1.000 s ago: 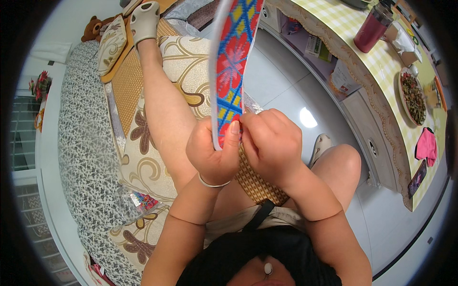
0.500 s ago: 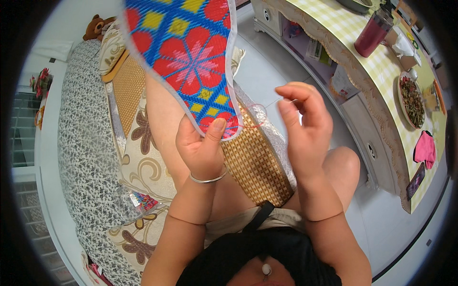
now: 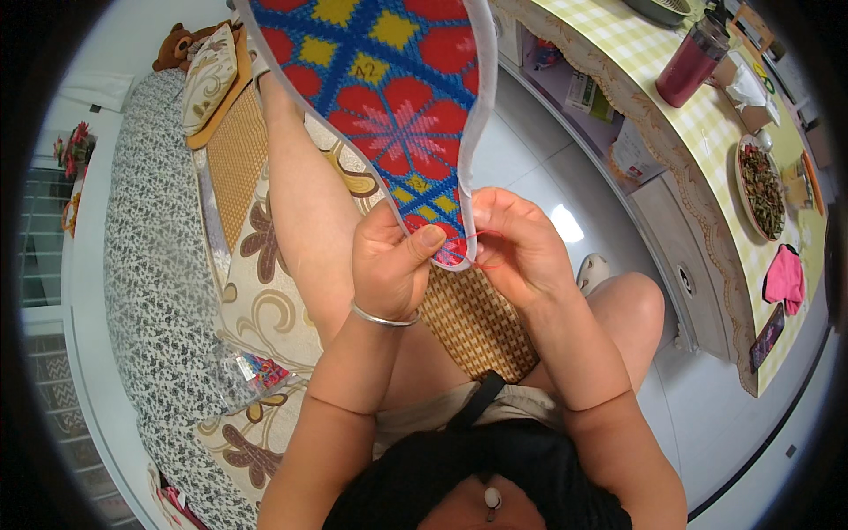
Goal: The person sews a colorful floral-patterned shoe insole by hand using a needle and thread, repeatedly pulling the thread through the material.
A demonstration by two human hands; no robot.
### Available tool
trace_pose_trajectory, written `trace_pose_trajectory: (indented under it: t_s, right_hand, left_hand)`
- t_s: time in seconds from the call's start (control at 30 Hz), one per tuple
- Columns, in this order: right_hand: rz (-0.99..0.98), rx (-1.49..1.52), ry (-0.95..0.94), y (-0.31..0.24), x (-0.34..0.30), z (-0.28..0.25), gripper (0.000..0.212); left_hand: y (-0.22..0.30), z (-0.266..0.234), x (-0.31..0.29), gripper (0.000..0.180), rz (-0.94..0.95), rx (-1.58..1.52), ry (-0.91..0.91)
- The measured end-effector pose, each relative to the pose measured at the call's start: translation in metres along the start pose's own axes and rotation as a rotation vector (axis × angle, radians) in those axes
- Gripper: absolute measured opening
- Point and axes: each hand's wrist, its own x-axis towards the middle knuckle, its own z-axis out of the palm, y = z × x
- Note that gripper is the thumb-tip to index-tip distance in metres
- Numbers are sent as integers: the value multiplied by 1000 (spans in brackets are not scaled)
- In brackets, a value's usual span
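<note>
My left hand (image 3: 395, 265) grips the narrow end of an embroidered insole (image 3: 389, 128), thumb on top and fingers underneath. Red flowers, yellow diamonds and blue bands cover the insole, and a pale edging runs round it. It is tilted up in front of me, its wide end leaving the top of the view. My right hand (image 3: 523, 249) is closed at the right edge of the narrow end, its fingertips partly behind the edging. A thin red thread (image 3: 491, 233) loops from the insole to these fingers. Whether a needle is between them is hidden.
A patterned couch (image 3: 159, 230) is on the left, with a small plastic packet (image 3: 263, 371) of coloured stuff. To the right, a checked-cloth table (image 3: 707, 168) bears a dark red bottle (image 3: 692, 64), a plate of food (image 3: 761, 187), a pink cloth (image 3: 784, 279) and a phone (image 3: 768, 337).
My right hand has come left from the open air to the insole's edge and closed there. The insole and my left hand have shifted a little right.
</note>
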Motion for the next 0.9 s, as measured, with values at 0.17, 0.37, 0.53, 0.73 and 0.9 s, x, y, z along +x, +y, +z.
trace_pose_trajectory:
  t_s: [0.17, 0.37, 0.53, 0.73, 0.9]
  right_hand:
    - [-64, 230, -38, -10, 3, 2, 10]
    - [-305, 219, -11, -51, 6, -29, 10]
    - [-600, -183, 251, -51, 3, -15, 8]
    - [-434, -592, 239, -28, 2, 4, 7]
    - [-289, -789, 226, -12, 3, 12, 6]
  left_hand:
    - [1, 14, 1, 39, -55, 68, 114]
    - [9, 8, 1, 31, 76, 126, 195]
    - [5, 12, -2, 29, 97, 209, 226]
    - [5, 14, -2, 26, 91, 259, 242]
    - [6, 15, -2, 26, 100, 276, 243]
